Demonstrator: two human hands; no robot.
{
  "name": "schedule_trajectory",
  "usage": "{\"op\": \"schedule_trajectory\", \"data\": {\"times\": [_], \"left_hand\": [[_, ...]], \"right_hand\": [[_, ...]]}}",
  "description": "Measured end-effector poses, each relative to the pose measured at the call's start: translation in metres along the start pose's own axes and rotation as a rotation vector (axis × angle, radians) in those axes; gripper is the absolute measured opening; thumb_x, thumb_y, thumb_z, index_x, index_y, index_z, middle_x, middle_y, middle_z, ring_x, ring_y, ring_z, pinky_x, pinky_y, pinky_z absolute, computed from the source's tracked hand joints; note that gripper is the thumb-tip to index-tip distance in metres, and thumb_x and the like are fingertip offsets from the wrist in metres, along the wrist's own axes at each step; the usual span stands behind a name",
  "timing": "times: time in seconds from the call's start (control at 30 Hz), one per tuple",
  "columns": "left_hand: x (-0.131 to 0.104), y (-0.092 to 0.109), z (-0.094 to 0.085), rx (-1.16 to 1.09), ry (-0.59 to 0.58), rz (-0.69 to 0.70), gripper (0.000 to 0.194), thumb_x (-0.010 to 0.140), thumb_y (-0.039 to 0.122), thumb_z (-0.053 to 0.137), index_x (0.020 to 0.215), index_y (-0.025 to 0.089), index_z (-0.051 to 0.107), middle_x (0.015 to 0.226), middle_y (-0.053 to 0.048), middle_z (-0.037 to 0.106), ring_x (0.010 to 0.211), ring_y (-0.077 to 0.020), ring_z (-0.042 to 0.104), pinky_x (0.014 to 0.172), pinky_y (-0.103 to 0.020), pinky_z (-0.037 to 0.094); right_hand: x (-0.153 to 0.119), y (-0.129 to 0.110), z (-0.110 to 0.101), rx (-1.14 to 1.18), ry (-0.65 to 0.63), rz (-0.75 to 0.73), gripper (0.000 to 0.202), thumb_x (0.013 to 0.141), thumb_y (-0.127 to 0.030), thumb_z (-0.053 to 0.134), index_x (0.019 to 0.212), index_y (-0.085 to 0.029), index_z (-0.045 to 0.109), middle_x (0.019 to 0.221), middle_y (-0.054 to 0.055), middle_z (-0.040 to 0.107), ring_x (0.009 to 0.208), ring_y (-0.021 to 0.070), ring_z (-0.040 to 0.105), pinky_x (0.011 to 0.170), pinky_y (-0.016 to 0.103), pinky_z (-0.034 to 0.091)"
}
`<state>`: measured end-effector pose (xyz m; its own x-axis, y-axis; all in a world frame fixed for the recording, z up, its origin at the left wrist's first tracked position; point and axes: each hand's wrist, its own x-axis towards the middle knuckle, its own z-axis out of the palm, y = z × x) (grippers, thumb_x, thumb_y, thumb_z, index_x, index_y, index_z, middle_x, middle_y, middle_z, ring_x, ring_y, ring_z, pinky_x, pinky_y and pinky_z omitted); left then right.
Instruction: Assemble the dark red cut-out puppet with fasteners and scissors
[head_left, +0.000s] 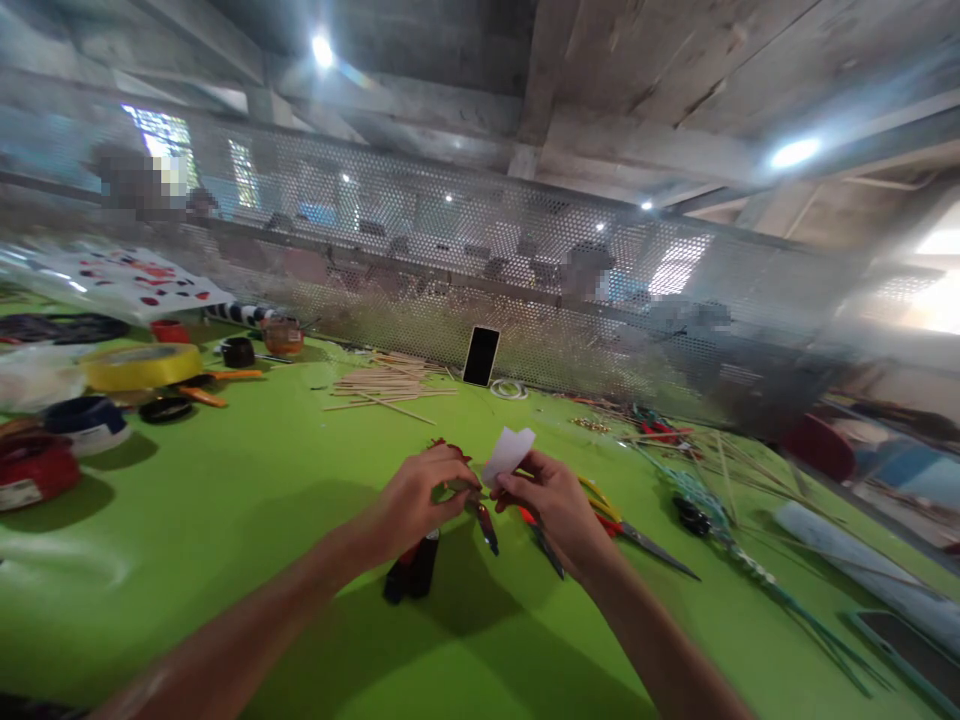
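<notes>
My left hand (pixel 420 500) is closed in a pinch near the middle of the table; what its fingers hold is mostly hidden. Something small and dark red (pixel 450 449) shows just beyond those fingers, and a shiny dark, pointed piece (pixel 487 530) appears below the fingertips. My right hand (pixel 551 500) pinches a small white piece of paper (pixel 508 453), its top edge notched. Both sets of fingertips are close together. Beneath my left hand lies a black and red object (pixel 414 570), partly covered. Scissors (pixel 652 548) with yellow and red handles rest beside my right hand.
Tape rolls (pixel 142 365) and small pots (pixel 238 352) stand at the left on the green table (pixel 247 480). Thin wooden sticks (pixel 394 380) lie ahead, near an upright phone (pixel 481 355). A perforated metal screen (pixel 420 260) borders the back. Green cords (pixel 765 580) stretch along the right.
</notes>
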<state>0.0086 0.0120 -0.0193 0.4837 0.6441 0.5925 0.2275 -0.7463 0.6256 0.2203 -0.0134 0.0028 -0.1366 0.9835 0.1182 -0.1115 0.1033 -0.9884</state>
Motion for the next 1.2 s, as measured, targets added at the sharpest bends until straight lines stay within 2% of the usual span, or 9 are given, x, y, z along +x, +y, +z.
{"op": "schedule_trajectory", "data": {"times": [0.23,0.37,0.57,0.77,0.83,0.93,1.03,1.1,1.2], "left_hand": [[-0.004,-0.013,0.006,0.067,-0.062,0.038,0.013,0.092,0.016,0.066,0.100,0.018,0.077,0.100,-0.008,0.077,0.093,-0.0239,0.068,0.085,-0.035,0.052],[-0.006,-0.023,0.009,0.095,-0.099,0.053,0.015,0.091,0.013,0.063,0.099,0.016,0.076,0.095,-0.008,0.075,0.087,-0.0221,0.068,0.079,-0.032,0.053],[-0.001,-0.026,0.004,0.134,-0.114,0.042,0.012,0.096,0.021,0.064,0.094,0.016,0.075,0.094,-0.007,0.075,0.090,-0.0232,0.067,0.084,-0.035,0.051],[0.003,-0.028,-0.002,0.153,-0.093,0.023,0.008,0.095,0.019,0.067,0.095,0.017,0.075,0.093,-0.006,0.074,0.090,-0.0230,0.066,0.086,-0.034,0.050],[0.003,-0.029,-0.004,0.164,-0.079,0.013,0.010,0.096,0.019,0.065,0.094,0.016,0.074,0.092,-0.007,0.073,0.089,-0.0227,0.066,0.085,-0.034,0.049],[0.004,-0.030,-0.007,0.179,-0.061,0.001,0.011,0.095,0.014,0.064,0.094,0.015,0.074,0.092,-0.007,0.073,0.088,-0.0218,0.066,0.085,-0.033,0.049],[0.004,-0.030,-0.010,0.191,-0.056,-0.005,0.010,0.093,0.011,0.065,0.095,0.015,0.074,0.094,-0.007,0.073,0.091,-0.0216,0.066,0.085,-0.032,0.050],[0.003,-0.028,-0.012,0.204,-0.054,-0.012,0.011,0.092,0.010,0.065,0.095,0.015,0.074,0.094,-0.007,0.072,0.092,-0.0219,0.066,0.086,-0.032,0.050],[0.001,-0.022,-0.015,0.222,-0.070,-0.024,0.011,0.092,0.009,0.065,0.094,0.015,0.074,0.093,-0.007,0.073,0.092,-0.0218,0.066,0.086,-0.032,0.050]], "right_hand": [[0.000,-0.008,0.000,-0.186,-0.045,-0.083,0.014,0.070,-0.025,0.084,0.077,-0.019,0.074,0.076,0.002,0.071,0.070,0.0173,0.065,0.070,0.033,0.056],[-0.014,-0.017,0.000,-0.551,-0.167,-0.322,0.008,0.078,-0.014,0.076,0.077,-0.021,0.072,0.087,0.004,0.069,0.080,0.0188,0.065,0.072,0.032,0.052],[-0.051,0.005,-0.014,-0.985,-0.347,-0.425,0.025,0.083,0.003,0.063,0.088,-0.020,0.072,0.091,0.005,0.069,0.085,0.0211,0.065,0.075,0.033,0.051],[-0.062,0.009,-0.026,-1.347,-0.323,-0.390,0.065,0.073,0.019,0.043,0.107,-0.024,0.078,0.111,0.009,0.075,0.106,0.0299,0.067,0.092,0.047,0.052],[-0.065,0.016,-0.012,-1.301,-0.201,-0.398,0.063,0.079,0.015,0.046,0.114,-0.026,0.077,0.116,0.009,0.075,0.111,0.0313,0.066,0.099,0.050,0.051],[-0.066,0.037,0.032,-1.162,-0.031,-0.325,0.041,0.095,-0.010,0.059,0.130,-0.028,0.071,0.123,0.009,0.073,0.116,0.0329,0.066,0.102,0.051,0.053],[-0.064,0.045,0.081,-1.253,-0.036,-0.127,0.043,0.094,-0.033,0.071,0.134,-0.017,0.068,0.136,0.017,0.067,0.127,0.0413,0.061,0.105,0.062,0.050],[-0.063,0.037,0.099,-1.363,-0.103,-0.065,0.046,0.089,-0.031,0.076,0.131,-0.012,0.069,0.137,0.021,0.065,0.130,0.0442,0.058,0.108,0.065,0.047],[-0.070,0.022,0.093,-1.342,-0.221,-0.157,0.028,0.090,-0.014,0.068,0.115,-0.022,0.076,0.128,0.013,0.072,0.123,0.0365,0.064,0.105,0.058,0.052]]}}
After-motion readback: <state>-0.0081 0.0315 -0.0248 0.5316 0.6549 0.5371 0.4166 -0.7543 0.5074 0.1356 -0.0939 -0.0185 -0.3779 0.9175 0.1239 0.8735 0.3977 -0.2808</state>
